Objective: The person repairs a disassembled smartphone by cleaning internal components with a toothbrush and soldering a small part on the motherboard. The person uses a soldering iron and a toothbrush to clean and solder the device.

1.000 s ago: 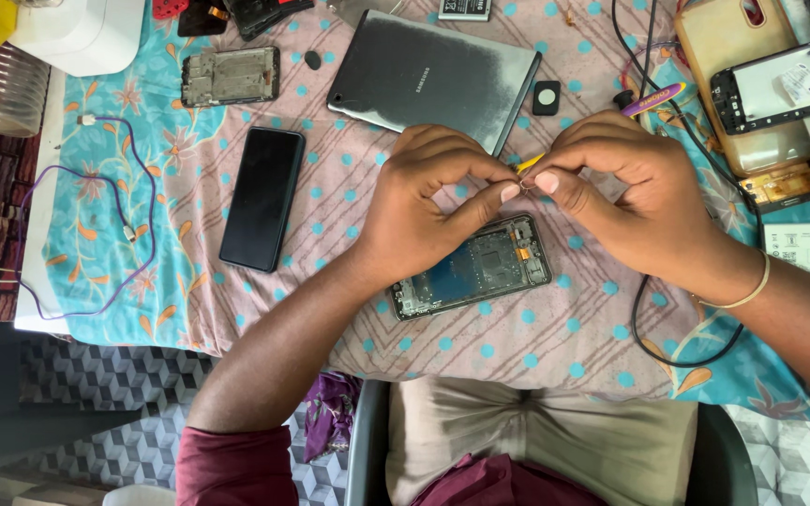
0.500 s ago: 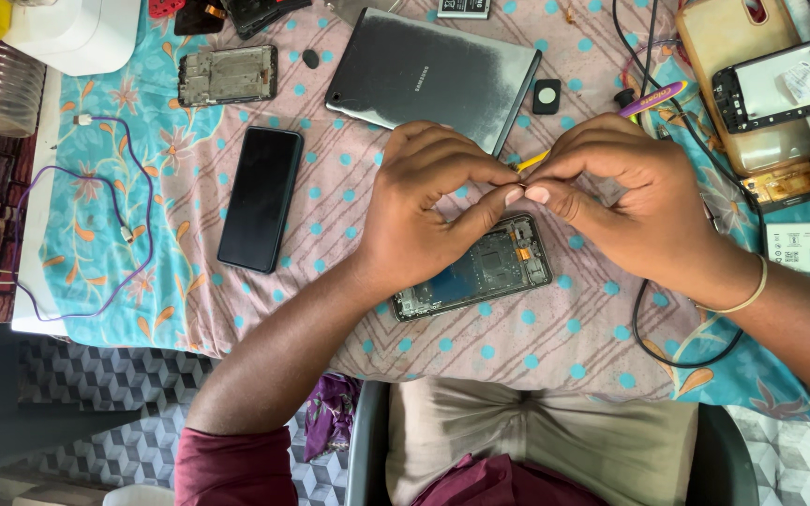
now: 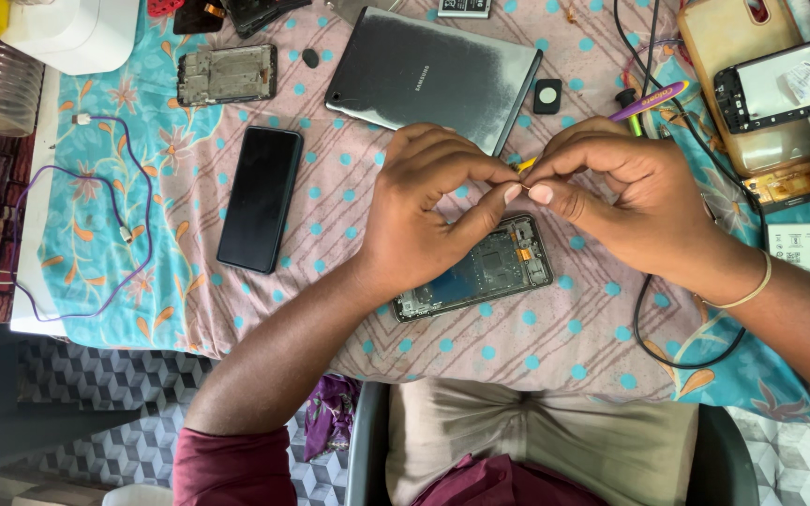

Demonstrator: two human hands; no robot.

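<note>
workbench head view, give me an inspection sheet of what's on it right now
surface: table under a polka-dot cloth over a floral blue cloth.
job's things: opened phone, insides up, lies below both hands; a tiny part is pinched between the fingertips, too small to identify.
clutter: black phone face down, grey tablet, bare phone frame, second opened phone, purple pen.
grippers: left hand and right hand meet fingertip to fingertip above the opened phone.
cables: purple cable looped at left; black cable under the right wrist.
surroundings: patterned floor, chair edge.
</note>
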